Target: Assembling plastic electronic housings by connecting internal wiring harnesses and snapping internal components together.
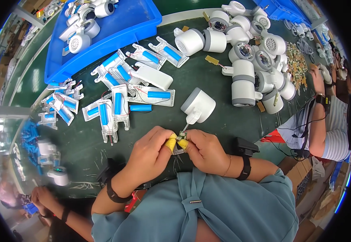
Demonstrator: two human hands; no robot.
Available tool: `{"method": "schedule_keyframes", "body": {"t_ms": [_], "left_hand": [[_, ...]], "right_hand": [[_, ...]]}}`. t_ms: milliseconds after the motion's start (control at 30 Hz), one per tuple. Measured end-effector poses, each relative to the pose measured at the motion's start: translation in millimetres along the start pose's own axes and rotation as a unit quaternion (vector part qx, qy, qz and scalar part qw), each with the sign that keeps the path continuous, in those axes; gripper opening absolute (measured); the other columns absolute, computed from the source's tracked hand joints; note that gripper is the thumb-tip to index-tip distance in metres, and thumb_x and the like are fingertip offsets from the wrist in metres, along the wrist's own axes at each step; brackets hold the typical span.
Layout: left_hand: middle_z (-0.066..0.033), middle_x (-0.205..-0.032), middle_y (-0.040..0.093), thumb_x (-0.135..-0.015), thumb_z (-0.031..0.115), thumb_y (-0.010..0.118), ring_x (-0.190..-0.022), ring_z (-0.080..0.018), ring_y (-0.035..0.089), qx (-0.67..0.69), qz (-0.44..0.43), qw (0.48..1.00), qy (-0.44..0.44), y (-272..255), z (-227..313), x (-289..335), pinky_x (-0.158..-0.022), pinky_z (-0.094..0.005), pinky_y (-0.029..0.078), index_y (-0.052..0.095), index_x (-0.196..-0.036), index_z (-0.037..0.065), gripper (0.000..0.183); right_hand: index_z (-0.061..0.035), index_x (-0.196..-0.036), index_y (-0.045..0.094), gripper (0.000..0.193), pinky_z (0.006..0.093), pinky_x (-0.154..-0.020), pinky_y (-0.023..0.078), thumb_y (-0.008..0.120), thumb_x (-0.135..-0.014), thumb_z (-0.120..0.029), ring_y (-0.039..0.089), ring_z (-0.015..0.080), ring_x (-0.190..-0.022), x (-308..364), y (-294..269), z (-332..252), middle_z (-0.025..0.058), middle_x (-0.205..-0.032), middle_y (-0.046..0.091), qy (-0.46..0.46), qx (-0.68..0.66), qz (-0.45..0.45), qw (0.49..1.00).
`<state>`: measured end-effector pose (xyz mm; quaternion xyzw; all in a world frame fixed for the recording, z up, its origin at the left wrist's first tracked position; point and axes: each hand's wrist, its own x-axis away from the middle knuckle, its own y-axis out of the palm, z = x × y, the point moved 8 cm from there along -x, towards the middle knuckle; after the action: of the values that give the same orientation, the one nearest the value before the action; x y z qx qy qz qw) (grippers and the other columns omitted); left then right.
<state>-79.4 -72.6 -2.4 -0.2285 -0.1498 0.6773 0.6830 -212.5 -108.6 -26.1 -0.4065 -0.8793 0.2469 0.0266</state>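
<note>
Over the near edge of the dark green desk, you are pinching a small circuit board between both hands. Your left hand is closing on it with a yellow-taped fingertip, and your right hand is gripping the other side likewise. Just beyond, a white fan body is lying, wired to the board.
</note>
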Motion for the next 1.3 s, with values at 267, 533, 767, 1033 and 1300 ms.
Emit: {"method": "schedule_keyframes", "body": {"t_ms": [267, 533, 767, 1033, 1300], "left_hand": [[-0.0139, -0.086, 0.058, -0.082, -0.002, 0.057, -0.073, -0.0347, 0.059, 0.03, -0.071, 0.996, 0.036, 1, -8, -2, -0.063, -0.0403, 0.048, 0.058, -0.101, 0.003, 0.02], [-0.0167, -0.092, 0.06, -0.079, -0.004, 0.057, -0.073, -0.0345, 0.06, -0.023, 0.029, 0.999, 0.03, 8, 9, 11, -0.063, -0.0391, 0.05, 0.057, -0.105, -0.002, 0.027], [-0.0184, -0.094, 0.059, -0.076, -0.005, 0.055, -0.076, -0.038, 0.06, -0.044, 0.03, 0.998, 0.032, 13, 9, 13, -0.067, -0.0429, 0.052, 0.056, -0.105, -0.004, 0.029], [-0.0161, -0.094, 0.06, -0.078, -0.002, 0.059, -0.077, -0.0354, 0.062, -0.037, -0.021, 0.998, 0.043, 0, 5, 1, -0.067, -0.0406, 0.052, 0.058, -0.109, -0.001, 0.031], [-0.01, -0.087, 0.057, -0.075, 0.011, 0.071, -0.073, -0.0288, 0.062, -0.101, -0.012, 0.995, 0.007, -2, 4, 2, -0.062, -0.0378, 0.051, 0.062, -0.107, 0.001, 0.035]], "right_hand": [[0.0015, -0.095, 0.058, 0.005, 0.032, -0.053, 0.047, 0.056, -0.09, 0.0, 0.061, 0.0192, -0.055, -1, 4, -2, 0.0105, -0.076, 0.06, 0.018, -0.046, -0.05, 0.998], [0.0013, -0.092, 0.057, 0.006, 0.038, -0.056, 0.049, 0.06, -0.088, -0.002, 0.062, 0.0333, -0.065, 1, 3, -3, 0.0155, -0.079, 0.061, 0.011, 0.021, 0.025, 0.999], [0.0019, -0.092, 0.057, 0.006, 0.0411, -0.057, 0.049, 0.06, -0.087, -0.001, 0.061, 0.0361, -0.067, 1, 3, -4, 0.0174, -0.079, 0.061, 0.012, 0.035, 0.032, 0.999], [0.0017, -0.1, 0.059, 0.015, 0.0366, -0.056, 0.048, 0.062, -0.086, 0.0, 0.06, 0.0296, -0.063, -2, -2, -8, 0.0142, -0.076, 0.059, 0.027, -0.02, 0.013, 0.999], [0.003, -0.127, 0.05, 0.055, 0.0378, -0.083, 0.05, 0.069, -0.076, -0.004, 0.058, 0.0347, -0.101, -17, -71, -47, 0.0217, -0.116, 0.055, -0.043, 0.24, 0.13, 0.961]]}}
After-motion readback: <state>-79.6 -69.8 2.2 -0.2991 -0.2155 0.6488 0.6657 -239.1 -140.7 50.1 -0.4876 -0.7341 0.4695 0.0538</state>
